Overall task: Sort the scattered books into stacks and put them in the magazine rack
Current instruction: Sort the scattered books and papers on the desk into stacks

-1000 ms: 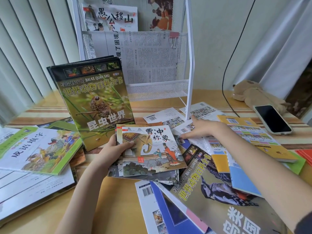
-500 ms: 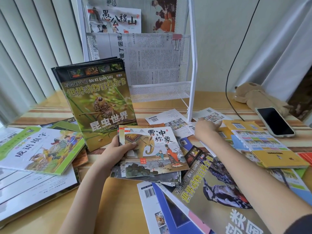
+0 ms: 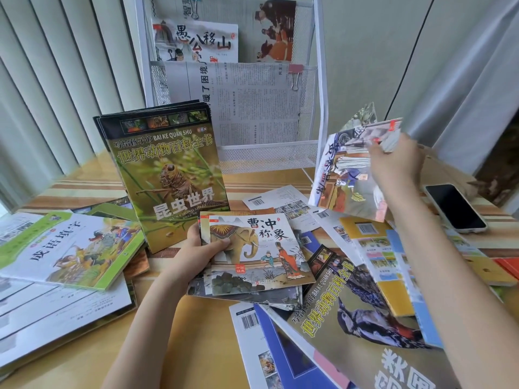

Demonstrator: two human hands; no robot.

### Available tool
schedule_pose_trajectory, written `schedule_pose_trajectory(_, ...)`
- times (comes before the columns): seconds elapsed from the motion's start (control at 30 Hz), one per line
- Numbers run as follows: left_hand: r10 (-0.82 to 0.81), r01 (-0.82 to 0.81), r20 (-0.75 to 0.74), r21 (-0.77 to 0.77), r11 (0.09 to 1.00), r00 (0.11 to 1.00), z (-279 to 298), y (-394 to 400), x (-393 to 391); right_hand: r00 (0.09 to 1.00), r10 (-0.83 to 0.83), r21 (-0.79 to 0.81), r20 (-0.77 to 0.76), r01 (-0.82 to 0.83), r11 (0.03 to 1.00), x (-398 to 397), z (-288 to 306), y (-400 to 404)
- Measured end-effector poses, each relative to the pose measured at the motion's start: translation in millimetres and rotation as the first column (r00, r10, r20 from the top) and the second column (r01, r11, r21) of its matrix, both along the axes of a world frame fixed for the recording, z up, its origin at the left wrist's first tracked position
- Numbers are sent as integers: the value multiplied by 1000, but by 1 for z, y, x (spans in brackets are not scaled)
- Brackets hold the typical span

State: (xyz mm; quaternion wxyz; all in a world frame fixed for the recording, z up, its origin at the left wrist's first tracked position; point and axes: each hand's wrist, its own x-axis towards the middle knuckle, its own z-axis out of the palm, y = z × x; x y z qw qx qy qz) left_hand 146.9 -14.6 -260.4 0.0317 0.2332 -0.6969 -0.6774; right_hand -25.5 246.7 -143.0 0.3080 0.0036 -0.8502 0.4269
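— So where had you got to at that point?

— Midway through the sorting. My left hand point(image 3: 203, 255) gripped a small stack of picture books point(image 3: 252, 259), thumb curled over the elephant cover, the stack resting low over the middle of the bench point(image 3: 196, 318). My right hand point(image 3: 396, 161) pinched one more thin picture book point(image 3: 346, 175) by its upper corner, lifted clear of the bench and hanging tilted, toward the far right side.

— And the rest of the books?

— Scattered. A large bird encyclopedia point(image 3: 359, 318) lay at the near right over other loose booklets, a green word-puzzle book point(image 3: 70, 248) sat on a pile by the left edge, and an insect encyclopedia point(image 3: 171, 175) stood propped just behind my left hand. The magazine rack point(image 3: 321, 108) stood at the far edge, with papers already in its pockets.

— What did the next move call for?

— By my reckoning, bringing the lifted book across and laying it squarely on the stack in my left hand, covers matched. It was thin and floppy, held by one corner, so it would need steadying. A phone point(image 3: 455, 207) lay near the right edge, worth avoiding.
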Motion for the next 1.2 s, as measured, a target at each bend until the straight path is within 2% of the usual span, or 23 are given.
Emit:
schedule_pose_trajectory(0.07, -4, 4, -29, -14, 1000, 1000, 0, 1, 0, 997, 83, -165, 7, -81, 983, 4, 1, 10)
schedule_pose_trajectory(0.17, -13, 14, -47, 11, 1000, 999, 1, 1, 1, 950, 304, -382, 73, -255, 888, 15, -3, 23)
schedule_pose_trajectory(0.27, -40, 43, -75, 40, 998, 996, -1, 1, 1, 817, 565, -546, 115, -423, 723, 26, -10, 29)
schedule_pose_trajectory(0.37, -51, 53, -154, 9, 999, 987, 1, 4, 3, 637, 755, -620, 156, -532, 577, 40, -19, 23)
schedule_pose_trajectory(0.4, -63, 66, -186, 12, 998, 981, 1, 5, 4, 587, 789, -616, 182, -558, 557, 41, -25, 20)
schedule_pose_trajectory(0.47, -92, 97, -233, 11, 995, 968, 3, 7, 4, 505, 829, -579, 239, -612, 539, 44, -37, 12)
schedule_pose_trajectory(0.6, -82, 82, -253, -8, 997, 964, 4, 7, 4, 451, 813, -532, 368, -616, 582, 36, -55, -4)
schedule_pose_trajectory(0.73, -39, 51, -240, 43, 998, 970, 5, 8, 4, 509, 636, -185, 581, -678, 712, 19, -66, -20)
schedule_pose_trajectory(0.83, -18, 31, -235, 55, 998, 972, 6, 8, 3, 545, 516, 47, 660, -716, 696, 12, -62, -33)
schedule_pose_trajectory(0.9, -2, 17, -228, 64, 998, 974, 6, 6, 3, 569, 453, 193, 686, -743, 641, 14, -58, -43)
schedule_pose_trajectory(0.93, 2, 15, -222, 72, 997, 975, 6, 6, 2, 563, 440, 215, 699, -753, 622, 16, -57, -47)
schedule_pose_trajectory(1.03, 14, 5, -211, 91, 996, 977, 8, 6, 1, 565, 474, 203, 675, -760, 617, 28, -56, -64)
schedule_pose_trajectory(1.13, -9, 16, -188, 39, 999, 982, 9, 6, 2, 598, 506, 260, 621, -767, 587, 38, -60, -83)
schedule_pose_trajectory(1.2, -29, 34, -181, 25, 999, 983, 9, 7, 4, 624, 526, 270, 578, -754, 599, 43, -64, -92)
